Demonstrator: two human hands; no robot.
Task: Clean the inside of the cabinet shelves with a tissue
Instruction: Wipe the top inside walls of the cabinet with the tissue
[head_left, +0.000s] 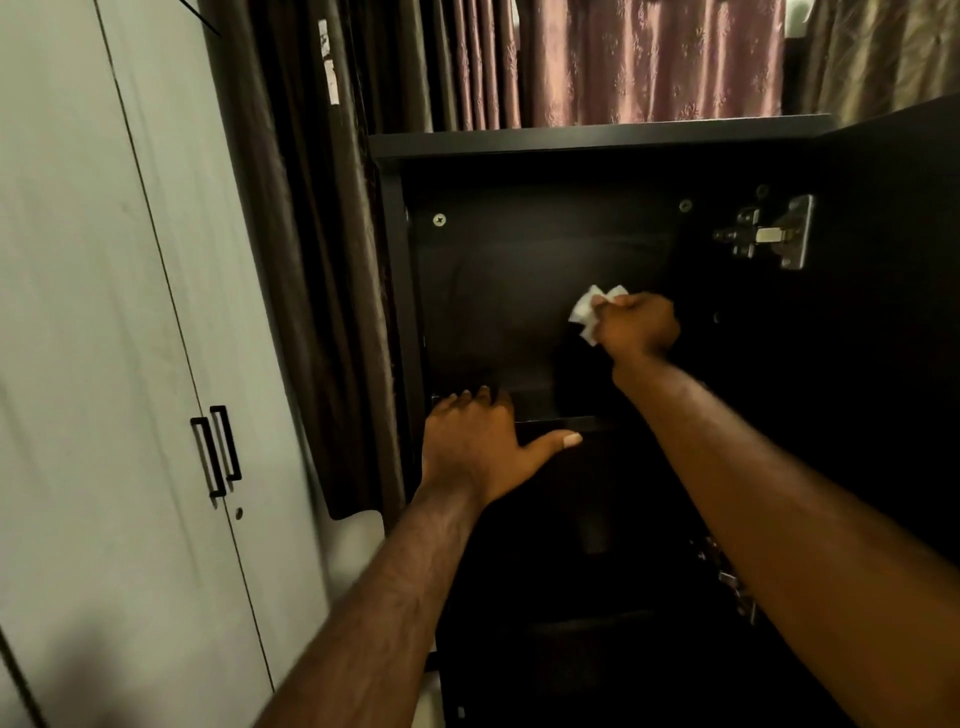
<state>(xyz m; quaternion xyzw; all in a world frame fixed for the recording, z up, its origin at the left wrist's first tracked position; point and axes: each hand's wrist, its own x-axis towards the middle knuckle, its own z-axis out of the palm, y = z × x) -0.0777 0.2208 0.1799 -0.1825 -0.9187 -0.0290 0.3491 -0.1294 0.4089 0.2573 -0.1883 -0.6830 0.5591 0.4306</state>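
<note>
A dark cabinet (519, 143) stands open in front of me, its door (893, 291) swung out to the right. My right hand (636, 325) is deep inside the upper compartment, shut on a crumpled white tissue (589, 306) pressed against the dark back panel (493, 291). My left hand (483, 447) rests with fingers spread on the front edge of the shelf (566, 422), holding nothing. The compartments below the shelf are too dark to make out.
A metal hinge (769, 234) sits at the cabinet's upper right, another hinge (732, 582) lower down. Brown curtains (311, 260) hang to the left of the cabinet, pink ones behind it. A white wardrobe (104, 364) with black handles (215, 449) fills the left.
</note>
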